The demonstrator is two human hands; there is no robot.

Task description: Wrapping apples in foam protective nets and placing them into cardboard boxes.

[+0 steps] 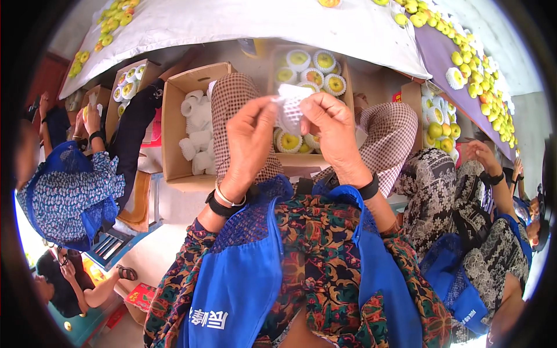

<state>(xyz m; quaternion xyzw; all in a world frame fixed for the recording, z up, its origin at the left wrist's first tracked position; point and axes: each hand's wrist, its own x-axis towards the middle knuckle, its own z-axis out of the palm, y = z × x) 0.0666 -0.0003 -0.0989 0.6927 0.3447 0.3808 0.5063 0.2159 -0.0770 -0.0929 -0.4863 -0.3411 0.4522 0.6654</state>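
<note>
L hand & R hand pinch wht foam net btwn fingertips.

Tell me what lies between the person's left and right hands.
A white foam net, pinched by the fingers of both the left hand and the right hand, spans the gap; the head view shows it.

The foam net is white, the vest blue, the trousers brown-and-white checked.
</note>
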